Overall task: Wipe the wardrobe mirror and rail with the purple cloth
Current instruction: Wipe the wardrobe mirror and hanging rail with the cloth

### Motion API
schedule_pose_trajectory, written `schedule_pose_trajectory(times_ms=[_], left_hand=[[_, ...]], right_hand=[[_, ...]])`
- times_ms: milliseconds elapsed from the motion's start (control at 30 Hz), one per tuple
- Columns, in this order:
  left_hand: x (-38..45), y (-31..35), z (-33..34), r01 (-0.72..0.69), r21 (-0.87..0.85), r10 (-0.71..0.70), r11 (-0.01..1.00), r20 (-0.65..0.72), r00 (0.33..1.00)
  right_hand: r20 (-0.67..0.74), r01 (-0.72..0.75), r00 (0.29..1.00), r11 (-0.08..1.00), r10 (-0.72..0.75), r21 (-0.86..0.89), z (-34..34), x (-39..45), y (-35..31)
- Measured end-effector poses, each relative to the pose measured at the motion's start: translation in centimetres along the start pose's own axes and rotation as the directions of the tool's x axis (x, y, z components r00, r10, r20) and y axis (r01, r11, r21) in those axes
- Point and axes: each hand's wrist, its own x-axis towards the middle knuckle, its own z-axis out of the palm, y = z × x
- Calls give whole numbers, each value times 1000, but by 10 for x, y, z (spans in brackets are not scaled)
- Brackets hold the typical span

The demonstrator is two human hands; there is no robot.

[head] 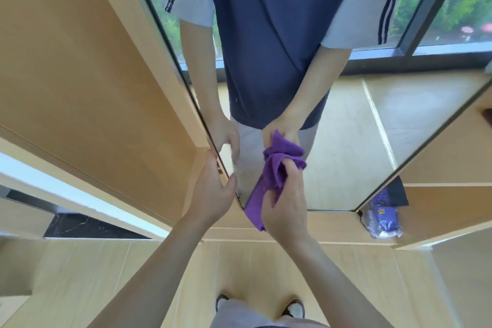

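Note:
The tall wardrobe mirror [346, 141] stands in front of me with a thin dark frame. My right hand [286, 205] grips the bunched purple cloth [277, 170] and holds it against the lower left part of the glass. A tail of the cloth hangs down past the mirror's bottom edge. My left hand [214, 189] grips the mirror's left frame edge [210, 136] near its bottom corner, thumb at the front. The glass reflects both hands and the cloth. No rail is plainly visible.
Light wooden wardrobe panels [80, 74] flank the mirror on both sides. A clear bag with purple items [383, 221] lies on the wooden ledge at the mirror's lower right corner. My shoes [295, 307] stand on the wooden floor below. A window shows in the reflection.

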Motion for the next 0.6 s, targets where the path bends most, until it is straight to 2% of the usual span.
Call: schedule_pose_trajectory(times_ms=[133, 267, 367, 433, 533, 600], left_hand=[[7, -11, 5, 24, 24, -23, 999, -40, 999], [19, -20, 0, 13, 127, -15, 992, 15, 1000], [24, -19, -1, 13, 156, -19, 988, 36, 999], [28, -18, 0, 1, 174, -9, 985, 42, 999], [35, -18, 0, -21, 187, 13, 982, 46, 999], [39, -20, 0, -30, 186, 24, 982, 32, 999]], right_hand=[[-64, -67, 996, 998, 67, -2, -17, 9, 20], [-119, -32, 992, 999, 31, -1, -27, 12, 31], [-176, -104, 979, 994, 107, 23, -21, 15, 27], [-116, -115, 987, 993, 114, -4, -10, 14, 23], [66, 19, 998, 995, -12, -97, 13, 6, 18], [107, 23, 994, 993, -11, -112, 18, 3, 19]])
